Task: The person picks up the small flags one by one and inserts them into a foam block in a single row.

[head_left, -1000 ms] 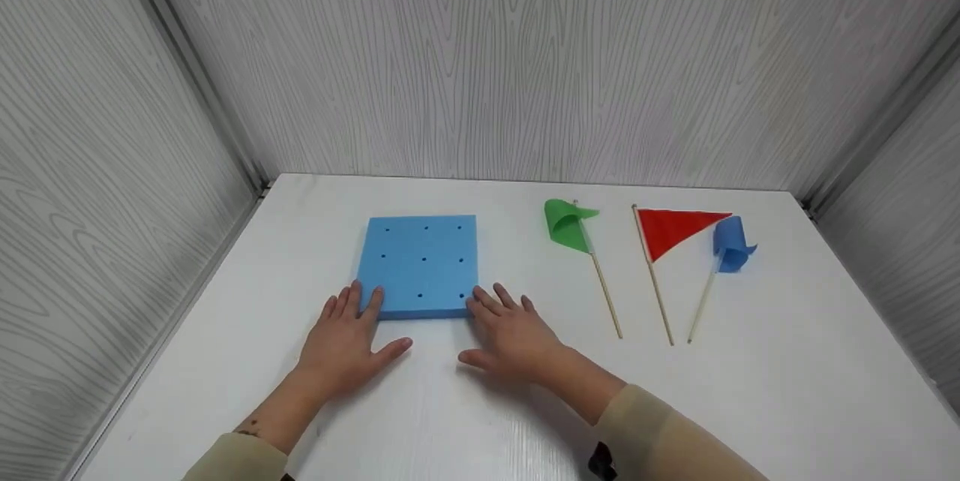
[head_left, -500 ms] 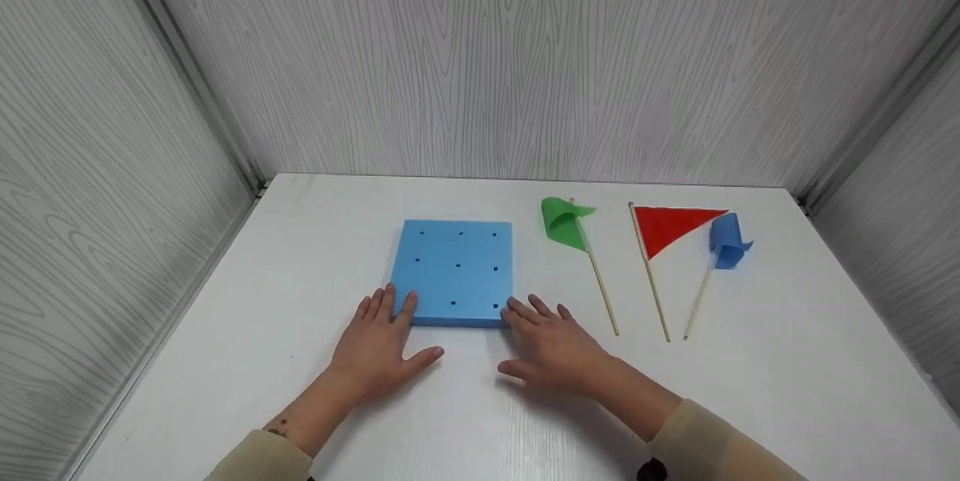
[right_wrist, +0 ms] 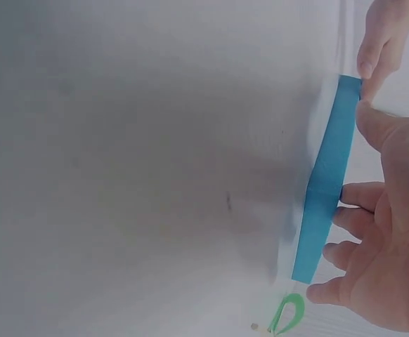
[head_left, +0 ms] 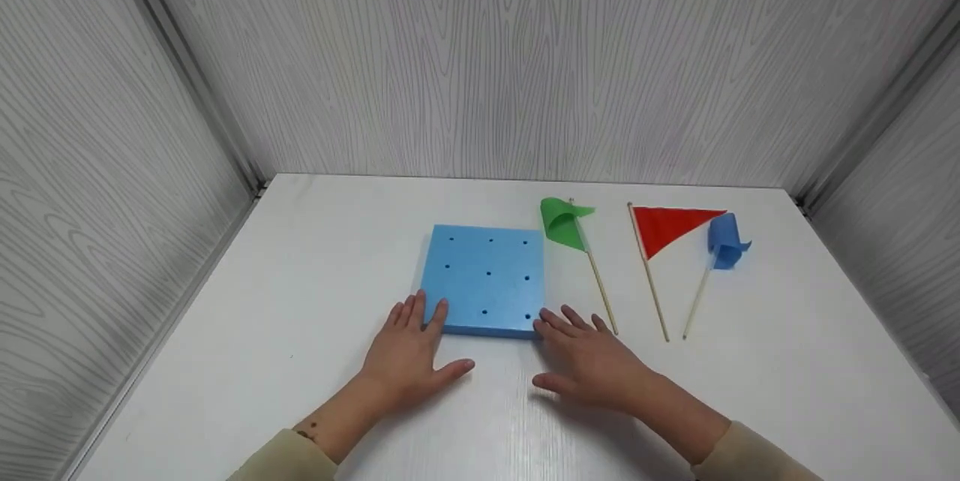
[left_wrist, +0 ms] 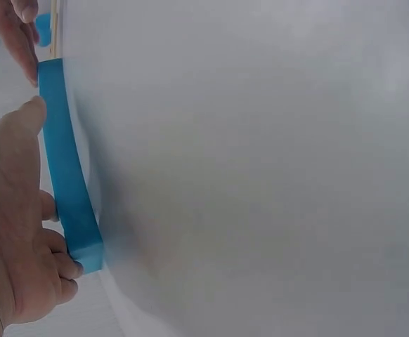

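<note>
A square blue block (head_left: pixel 480 290) with rows of small holes lies flat on the white table. My left hand (head_left: pixel 409 357) is at its near left corner, fingers fairly straight against it and thumb stretched out to the right. At the near right corner, the fingertips of my right hand (head_left: pixel 592 365) touch the block, with that thumb pointing left. In the left wrist view the block's side (left_wrist: pixel 71 168) runs along the left hand's fingers. The right wrist view shows the block's edge (right_wrist: pixel 324 189) beside the right hand's fingers.
Right of the block lie a green flag (head_left: pixel 562 226), a red triangular flag (head_left: pixel 671 229) and a curled blue flag (head_left: pixel 724 245), each on a thin stick. The green one is close to the block's right side. Pale wood-grain panels (head_left: pixel 510 68) stand behind and at both sides of the table.
Both hands and the blue block have moved to the right and slightly nearer across the table, close to the green flag. The flags stay where they lay.
</note>
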`<action>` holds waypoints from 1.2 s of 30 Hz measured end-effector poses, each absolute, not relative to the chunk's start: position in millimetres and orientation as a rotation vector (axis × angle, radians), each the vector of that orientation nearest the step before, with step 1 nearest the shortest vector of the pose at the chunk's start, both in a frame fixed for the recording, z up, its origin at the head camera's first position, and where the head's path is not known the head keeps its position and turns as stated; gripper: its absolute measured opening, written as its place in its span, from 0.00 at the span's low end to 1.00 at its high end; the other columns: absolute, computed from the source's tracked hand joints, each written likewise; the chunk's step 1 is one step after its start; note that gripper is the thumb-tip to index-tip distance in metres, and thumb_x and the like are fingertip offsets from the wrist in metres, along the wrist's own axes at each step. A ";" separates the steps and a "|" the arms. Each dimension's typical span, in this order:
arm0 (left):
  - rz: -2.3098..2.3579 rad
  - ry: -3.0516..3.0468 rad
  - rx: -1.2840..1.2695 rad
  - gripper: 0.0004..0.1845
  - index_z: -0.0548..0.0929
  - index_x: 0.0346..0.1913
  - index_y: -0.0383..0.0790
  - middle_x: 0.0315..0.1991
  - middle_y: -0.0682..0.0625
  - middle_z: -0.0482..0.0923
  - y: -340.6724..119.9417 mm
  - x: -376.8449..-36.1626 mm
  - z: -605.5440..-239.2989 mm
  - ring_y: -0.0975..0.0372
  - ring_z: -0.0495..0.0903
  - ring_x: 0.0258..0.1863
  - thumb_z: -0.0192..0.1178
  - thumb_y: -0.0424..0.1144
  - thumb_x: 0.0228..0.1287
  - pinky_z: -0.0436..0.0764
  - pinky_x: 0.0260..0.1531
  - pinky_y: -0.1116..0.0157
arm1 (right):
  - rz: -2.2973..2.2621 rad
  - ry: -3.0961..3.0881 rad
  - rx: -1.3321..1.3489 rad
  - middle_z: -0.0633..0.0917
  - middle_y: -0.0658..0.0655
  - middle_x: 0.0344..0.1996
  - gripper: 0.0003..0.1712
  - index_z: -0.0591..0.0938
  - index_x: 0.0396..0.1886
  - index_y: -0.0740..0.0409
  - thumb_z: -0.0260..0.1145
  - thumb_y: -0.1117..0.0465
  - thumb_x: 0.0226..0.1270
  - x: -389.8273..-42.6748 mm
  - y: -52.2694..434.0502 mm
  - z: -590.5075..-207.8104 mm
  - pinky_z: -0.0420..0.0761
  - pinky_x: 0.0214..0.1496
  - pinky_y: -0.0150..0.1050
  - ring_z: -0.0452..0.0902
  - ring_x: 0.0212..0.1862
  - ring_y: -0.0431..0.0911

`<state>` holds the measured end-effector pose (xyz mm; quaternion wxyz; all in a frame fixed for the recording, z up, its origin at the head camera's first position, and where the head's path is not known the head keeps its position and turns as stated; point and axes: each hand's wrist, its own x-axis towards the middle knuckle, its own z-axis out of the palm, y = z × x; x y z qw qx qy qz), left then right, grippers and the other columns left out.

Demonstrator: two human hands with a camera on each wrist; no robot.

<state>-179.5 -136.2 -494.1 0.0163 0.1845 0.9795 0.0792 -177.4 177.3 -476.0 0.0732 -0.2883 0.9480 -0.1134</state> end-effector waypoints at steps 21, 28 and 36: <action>0.280 2.994 0.632 0.56 0.59 0.84 0.37 0.83 0.29 0.50 -95.3 -172.7 -492.9 0.41 0.51 0.83 0.47 0.79 0.70 0.52 0.81 0.47 | -0.358 2.838 -0.742 0.65 0.53 0.82 0.49 0.68 0.83 0.49 0.66 0.31 0.71 -166.1 220.1 -475.6 0.57 0.78 0.70 0.53 0.84 0.59; 0.301 3.000 0.673 0.55 0.61 0.83 0.36 0.82 0.27 0.52 -88.6 -171.4 -494.9 0.40 0.54 0.82 0.47 0.78 0.71 0.54 0.80 0.47 | -0.369 2.844 -0.716 0.66 0.54 0.82 0.48 0.69 0.82 0.50 0.66 0.32 0.71 -165.9 228.2 -473.5 0.56 0.78 0.71 0.53 0.83 0.60; 0.307 3.000 0.677 0.55 0.62 0.83 0.36 0.81 0.28 0.53 -84.9 -169.7 -495.1 0.41 0.55 0.82 0.46 0.78 0.71 0.55 0.80 0.48 | -0.369 2.856 -0.685 0.67 0.54 0.81 0.47 0.71 0.81 0.51 0.67 0.32 0.71 -168.0 233.0 -475.0 0.58 0.77 0.70 0.55 0.83 0.60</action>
